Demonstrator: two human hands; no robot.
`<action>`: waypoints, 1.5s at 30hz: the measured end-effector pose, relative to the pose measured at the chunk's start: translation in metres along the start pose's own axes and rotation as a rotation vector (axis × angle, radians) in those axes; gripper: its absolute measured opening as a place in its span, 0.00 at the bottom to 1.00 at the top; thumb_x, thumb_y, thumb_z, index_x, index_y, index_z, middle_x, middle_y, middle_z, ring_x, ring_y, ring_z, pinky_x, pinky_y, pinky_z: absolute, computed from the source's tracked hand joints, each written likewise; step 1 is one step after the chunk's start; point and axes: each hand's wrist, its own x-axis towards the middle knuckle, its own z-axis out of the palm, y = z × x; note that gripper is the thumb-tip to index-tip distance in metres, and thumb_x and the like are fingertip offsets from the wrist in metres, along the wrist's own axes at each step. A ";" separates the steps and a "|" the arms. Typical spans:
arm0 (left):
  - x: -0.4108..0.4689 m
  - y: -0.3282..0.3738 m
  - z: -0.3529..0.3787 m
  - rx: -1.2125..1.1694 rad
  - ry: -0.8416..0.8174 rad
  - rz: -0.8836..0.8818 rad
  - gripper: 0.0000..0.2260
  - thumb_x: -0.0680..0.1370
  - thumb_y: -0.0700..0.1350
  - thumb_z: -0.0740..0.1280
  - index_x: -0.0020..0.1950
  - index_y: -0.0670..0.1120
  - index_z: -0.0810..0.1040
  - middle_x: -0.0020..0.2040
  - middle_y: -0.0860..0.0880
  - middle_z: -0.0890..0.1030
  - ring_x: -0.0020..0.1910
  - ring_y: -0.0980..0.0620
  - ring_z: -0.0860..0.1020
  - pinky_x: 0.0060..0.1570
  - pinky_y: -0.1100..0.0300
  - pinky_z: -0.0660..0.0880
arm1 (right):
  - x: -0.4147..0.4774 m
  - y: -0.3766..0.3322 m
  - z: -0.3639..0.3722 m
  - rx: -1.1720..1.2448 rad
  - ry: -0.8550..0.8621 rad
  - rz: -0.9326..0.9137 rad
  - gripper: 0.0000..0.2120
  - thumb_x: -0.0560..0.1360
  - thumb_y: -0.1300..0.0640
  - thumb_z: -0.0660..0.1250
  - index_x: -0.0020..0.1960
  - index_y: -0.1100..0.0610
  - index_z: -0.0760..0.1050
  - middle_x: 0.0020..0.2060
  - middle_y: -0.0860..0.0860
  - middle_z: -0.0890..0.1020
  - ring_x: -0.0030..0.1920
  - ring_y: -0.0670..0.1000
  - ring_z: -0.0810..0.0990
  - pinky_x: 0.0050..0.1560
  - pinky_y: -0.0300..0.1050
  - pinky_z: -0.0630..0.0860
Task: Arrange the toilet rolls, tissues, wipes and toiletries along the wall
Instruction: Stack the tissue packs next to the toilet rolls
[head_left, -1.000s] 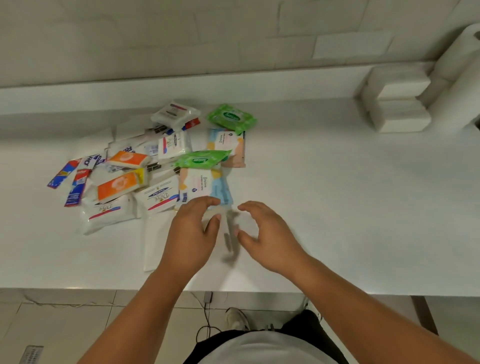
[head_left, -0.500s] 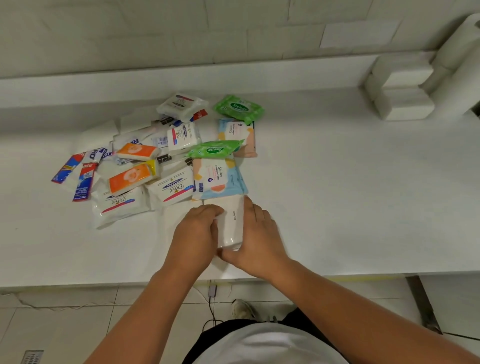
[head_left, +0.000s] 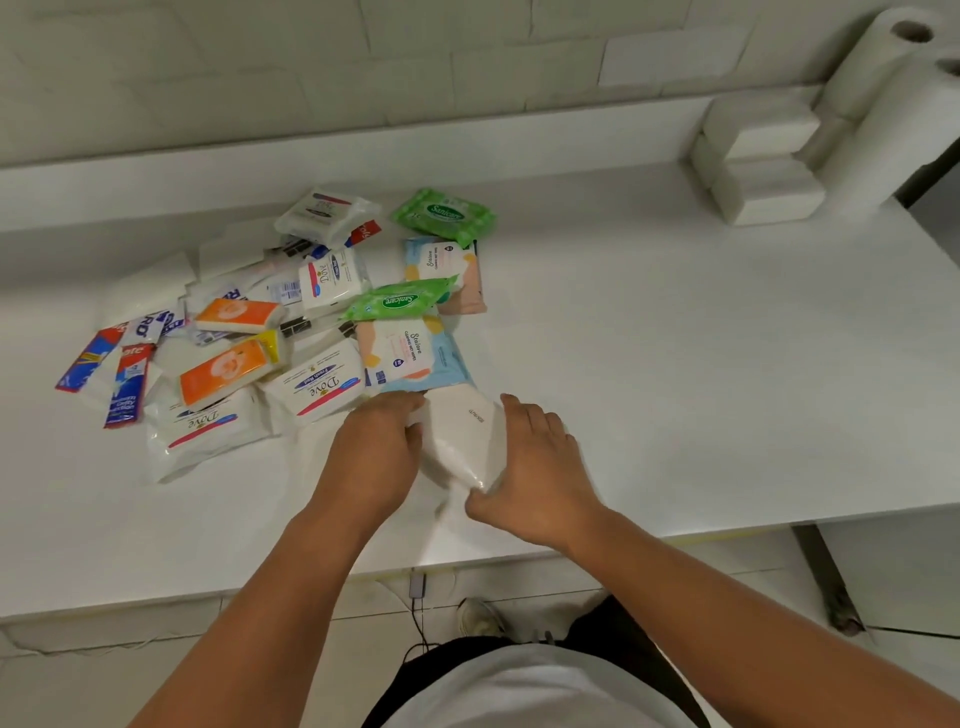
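On the white counter (head_left: 675, 364), beside a heap of colourful unsorted packets (head_left: 244, 364), the left hand (head_left: 374, 457) and right hand (head_left: 540, 467) are clasping a white plastic-wrapped pack (head_left: 460, 436), probably tissues, white paper rolls (head_left: 893, 119) already standing at its far right corner.

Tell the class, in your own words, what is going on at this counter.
A person grips a white pack between the left hand and the right hand, near the front of the white counter. Behind it lies a jumbled pile of wipes, soaps and toothpaste sachets. At the far right, white tissue packs sit stacked beside paper rolls.
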 end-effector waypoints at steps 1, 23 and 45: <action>0.000 0.002 0.003 0.014 -0.012 0.001 0.16 0.81 0.41 0.65 0.69 0.46 0.76 0.63 0.44 0.80 0.61 0.44 0.78 0.60 0.53 0.74 | -0.001 0.009 -0.003 -0.009 0.012 0.006 0.50 0.60 0.38 0.71 0.75 0.52 0.54 0.64 0.49 0.69 0.62 0.53 0.68 0.63 0.50 0.69; 0.063 0.124 0.096 -0.697 -0.205 -0.308 0.13 0.77 0.50 0.71 0.61 0.52 0.77 0.54 0.56 0.83 0.54 0.54 0.82 0.58 0.51 0.79 | 0.032 0.159 -0.114 0.846 -0.017 0.097 0.26 0.76 0.61 0.68 0.69 0.40 0.67 0.62 0.41 0.78 0.59 0.44 0.80 0.61 0.44 0.76; 0.277 0.380 0.197 -0.845 0.003 -0.090 0.18 0.74 0.53 0.72 0.62 0.48 0.80 0.53 0.52 0.85 0.53 0.54 0.83 0.56 0.49 0.81 | 0.193 0.350 -0.284 0.635 0.618 0.229 0.15 0.80 0.49 0.60 0.63 0.52 0.77 0.54 0.46 0.82 0.54 0.46 0.80 0.59 0.42 0.75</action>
